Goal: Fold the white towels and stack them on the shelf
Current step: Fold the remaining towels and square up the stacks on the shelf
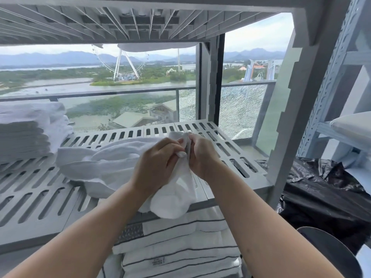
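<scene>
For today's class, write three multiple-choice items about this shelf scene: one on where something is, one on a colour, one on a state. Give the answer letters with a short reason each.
1. Where does the stack of folded towels sit?
A. at the left of the slotted shelf
B. on the floor
C. on the black plastic sheet

2. What colour are the lines on the striped towels below the shelf?
A. red
B. dark grey
C. green

3. What state is the loose towel in?
A. neatly folded on the stack
B. rumpled, with an edge pinched by both hands
C. hanging from the balcony rail

Answers:
1 A: the stack rests on the shelf's left end.
2 B: thin dark grey lines cross the white cloth.
3 B: the left hand and right hand each have a grip on its edge, while the rest lies bunched on the shelf.
</scene>
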`<state>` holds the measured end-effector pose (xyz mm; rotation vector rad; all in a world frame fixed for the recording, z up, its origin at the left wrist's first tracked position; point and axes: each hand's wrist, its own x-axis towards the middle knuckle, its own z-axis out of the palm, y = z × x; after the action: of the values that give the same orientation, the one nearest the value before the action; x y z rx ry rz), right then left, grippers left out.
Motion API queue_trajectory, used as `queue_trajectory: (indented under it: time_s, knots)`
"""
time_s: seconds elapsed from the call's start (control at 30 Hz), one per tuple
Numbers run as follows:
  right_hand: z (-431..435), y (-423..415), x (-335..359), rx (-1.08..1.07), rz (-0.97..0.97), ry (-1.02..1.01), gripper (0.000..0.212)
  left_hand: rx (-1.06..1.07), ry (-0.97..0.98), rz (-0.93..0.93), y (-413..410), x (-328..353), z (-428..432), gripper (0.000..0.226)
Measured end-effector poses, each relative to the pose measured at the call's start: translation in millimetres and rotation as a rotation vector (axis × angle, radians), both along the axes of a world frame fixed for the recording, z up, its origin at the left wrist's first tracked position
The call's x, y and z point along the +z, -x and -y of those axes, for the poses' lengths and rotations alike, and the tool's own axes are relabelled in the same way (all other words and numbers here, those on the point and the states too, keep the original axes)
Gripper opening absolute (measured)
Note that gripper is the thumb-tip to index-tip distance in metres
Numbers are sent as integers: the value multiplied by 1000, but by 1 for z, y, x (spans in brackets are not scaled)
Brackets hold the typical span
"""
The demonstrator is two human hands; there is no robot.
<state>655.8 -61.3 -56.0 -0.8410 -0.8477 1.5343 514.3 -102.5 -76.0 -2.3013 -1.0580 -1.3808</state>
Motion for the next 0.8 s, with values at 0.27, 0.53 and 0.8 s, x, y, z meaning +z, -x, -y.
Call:
queue_trajectory:
  time_s: [0.27,0.53,0.8]
  knots:
    - [-6,3,-5,24,185,20,25,-14,76,16,2,2,-2,7]
    - [-5,-17,-4,-87,677,-87,28,272,186,202,51,13,9,4]
    - [9,-29,15,308,892,10,27,759,485,183,87,20,45,12]
